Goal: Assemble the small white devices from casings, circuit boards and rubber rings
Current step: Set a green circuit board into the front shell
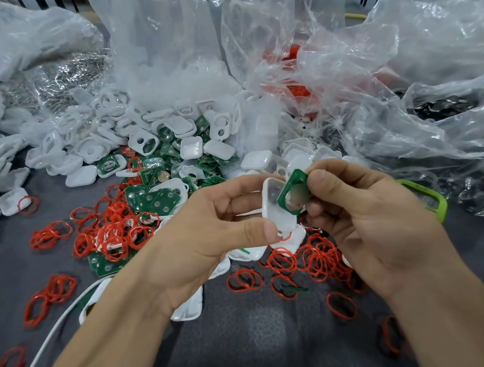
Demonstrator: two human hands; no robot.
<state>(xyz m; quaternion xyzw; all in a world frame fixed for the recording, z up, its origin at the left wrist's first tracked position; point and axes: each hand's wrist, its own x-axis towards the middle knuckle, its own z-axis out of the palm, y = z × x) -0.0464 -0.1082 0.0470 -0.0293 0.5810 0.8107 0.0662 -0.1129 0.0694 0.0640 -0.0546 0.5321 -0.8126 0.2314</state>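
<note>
Casing: white rounded shell (275,206), hollow side showing, at centre, pinched by left hand (206,229) thumb and fingers.
Circuit board: green, round metal disc (293,196), touching casing's 2 o'clock edge, gripped by right hand (369,211) fingertips.
Rubber rings: red loops (114,229) scattered from 9 to 5 o'clock.

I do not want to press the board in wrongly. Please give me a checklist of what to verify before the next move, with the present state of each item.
1. Left hand holds casing: ok.
2. Right hand pinches board: ok.
3. Casing's open side faces board: ok.
4. Board flat in casing: not ok, it is tilted and not seated.
5. Board turned the right way round: cannot tell.
6. Rings near for later: ok, on the table under the hands.
</note>
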